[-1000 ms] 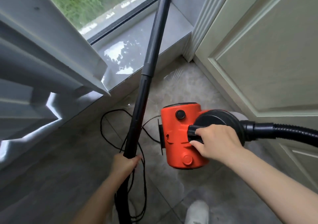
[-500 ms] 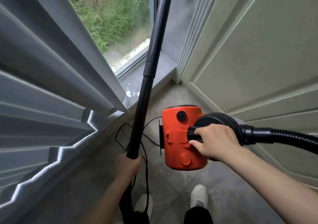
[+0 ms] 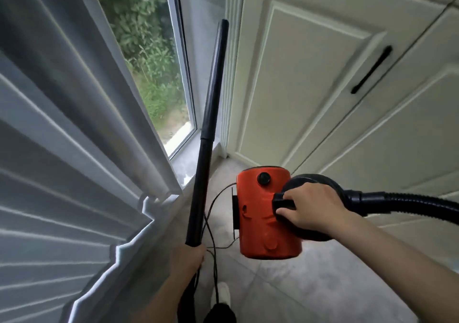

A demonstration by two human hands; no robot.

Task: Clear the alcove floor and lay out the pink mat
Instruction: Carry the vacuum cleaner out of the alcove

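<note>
An orange vacuum cleaner (image 3: 260, 223) hangs above the grey tiled floor (image 3: 310, 293), carried by its black top handle in my right hand (image 3: 310, 211). A ribbed black hose (image 3: 409, 204) runs from its black lid off to the right. My left hand (image 3: 187, 258) grips the lower end of the long black vacuum tube (image 3: 208, 129), which points up and away toward the window corner. A thin black power cord (image 3: 213, 223) dangles between tube and vacuum. No pink mat is in view.
Grey pleated curtains (image 3: 62, 173) fill the left side. A window (image 3: 149, 61) with greenery outside sits above a low grey sill (image 3: 183, 163). Cream cabinet doors (image 3: 310, 74) with a black handle (image 3: 371, 69) stand on the right. My white shoe (image 3: 223, 295) shows at the bottom.
The view has tilted up and the tube's far end has come into sight. The vacuum and tube are lifted higher relative to the floor and sill; both hands keep their grips.
</note>
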